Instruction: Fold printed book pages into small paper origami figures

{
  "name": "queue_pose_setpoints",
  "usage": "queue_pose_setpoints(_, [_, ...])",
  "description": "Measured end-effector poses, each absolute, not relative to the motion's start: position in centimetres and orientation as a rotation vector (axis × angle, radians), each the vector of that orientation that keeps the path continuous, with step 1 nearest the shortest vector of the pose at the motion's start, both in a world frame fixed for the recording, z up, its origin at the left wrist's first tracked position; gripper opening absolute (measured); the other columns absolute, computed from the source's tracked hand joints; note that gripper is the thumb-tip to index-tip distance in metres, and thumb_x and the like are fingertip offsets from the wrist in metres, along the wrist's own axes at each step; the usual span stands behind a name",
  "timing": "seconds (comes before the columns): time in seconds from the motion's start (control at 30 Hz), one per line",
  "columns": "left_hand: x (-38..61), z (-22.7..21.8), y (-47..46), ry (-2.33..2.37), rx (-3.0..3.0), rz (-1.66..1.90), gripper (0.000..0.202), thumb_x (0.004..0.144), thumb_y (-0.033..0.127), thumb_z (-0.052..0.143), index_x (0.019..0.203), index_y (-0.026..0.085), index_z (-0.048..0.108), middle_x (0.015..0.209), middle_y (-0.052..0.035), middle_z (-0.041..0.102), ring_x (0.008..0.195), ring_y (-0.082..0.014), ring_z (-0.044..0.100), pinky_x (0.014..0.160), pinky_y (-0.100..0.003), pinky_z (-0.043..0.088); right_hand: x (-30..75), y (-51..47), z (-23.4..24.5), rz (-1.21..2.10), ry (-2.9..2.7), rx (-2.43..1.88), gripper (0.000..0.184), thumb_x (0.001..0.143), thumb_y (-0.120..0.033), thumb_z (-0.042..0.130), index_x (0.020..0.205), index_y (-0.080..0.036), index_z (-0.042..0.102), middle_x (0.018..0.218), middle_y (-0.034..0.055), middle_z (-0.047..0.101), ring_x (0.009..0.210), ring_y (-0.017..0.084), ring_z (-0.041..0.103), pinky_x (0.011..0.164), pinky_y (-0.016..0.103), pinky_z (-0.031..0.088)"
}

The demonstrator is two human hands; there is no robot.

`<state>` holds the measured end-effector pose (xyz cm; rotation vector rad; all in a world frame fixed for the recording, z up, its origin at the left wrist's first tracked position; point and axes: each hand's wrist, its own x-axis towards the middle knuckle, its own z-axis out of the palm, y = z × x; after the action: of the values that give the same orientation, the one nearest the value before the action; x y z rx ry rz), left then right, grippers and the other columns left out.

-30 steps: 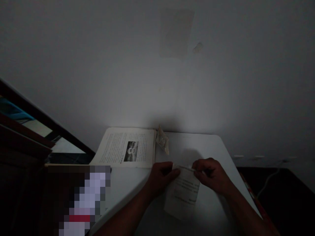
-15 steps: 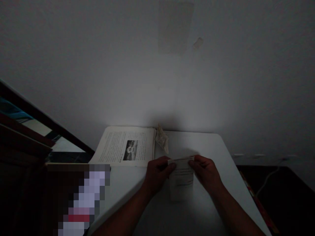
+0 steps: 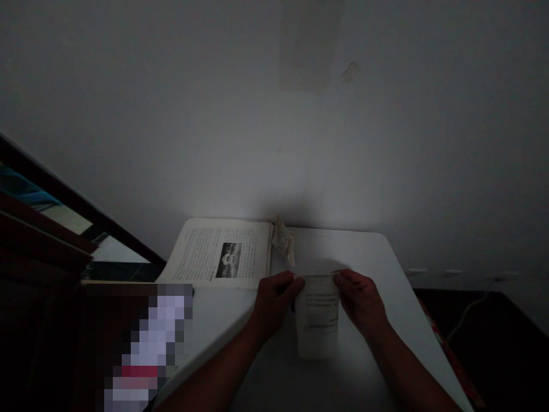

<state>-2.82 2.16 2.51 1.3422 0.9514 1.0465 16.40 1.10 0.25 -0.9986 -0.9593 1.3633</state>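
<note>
Dim room, low light; a white table [image 3: 373, 252] is pushed against a plain pale wall [image 3: 171, 114]. From my remote view through the head camera, both forearms enter from the bottom edge and meet at the middle of the table. My left hand [image 3: 274, 300] is closed in a pinch on the upper left corner of a printed sheet [image 3: 317, 320], with the thumb on the near face. My right hand [image 3: 360, 300] pinches the upper right corner the same way. The sheet is narrow and runs from the fingers toward me, with a few lines of small print on its upper half and blank paper below; the text is too small to read. Its top edge is level between the two hands. I cannot tell whether the lower edge rests on the table or hangs just above it. Just beyond the hands, near the wall, lies a crumpled scrap [image 3: 283, 245] of printed paper. It touches the right edge of an open book [image 3: 221, 256], which lies flat at the table's far left with a dark photograph on the visible page. Dark wooden furniture [image 3: 47, 229] stands to the left. A faint rectangular patch [image 3: 309, 48] shows high on the wall. A pale cable [image 3: 469, 312] trails over the dark floor to the right.
</note>
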Motion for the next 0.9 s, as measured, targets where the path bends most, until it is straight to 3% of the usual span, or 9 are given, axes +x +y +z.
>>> queue_pose_setpoints(0.37, [-2.75,2.38,2.12,0.994,1.342,1.048,0.038,0.082,0.038,0.055,0.053,0.015,0.045,0.054,0.0049,0.034,0.051,-0.0079,0.037,0.048,-0.02,0.029,16.54,1.07,-0.23,1.341,-0.943,-1.003,0.014,0.077,-0.028,0.066,0.086,-0.02,0.072,0.064,0.0007,0.063,0.059,0.014,0.053,0.058,0.029,0.04])
queue_pose_setpoints(0.9, [-2.77,2.07,2.16,1.032,1.299,0.99,0.04,0.08,0.043,0.056,0.053,0.015,0.047,0.047,0.0048,0.04,0.044,-0.0088,0.042,0.043,-0.02,0.03,16.82,1.12,0.6,1.338,-0.974,-1.093,0.018,0.074,-0.034,0.067,0.074,-0.016,0.072,0.06,0.0019,0.063,0.057,0.016,0.054,0.059,0.031,0.042])
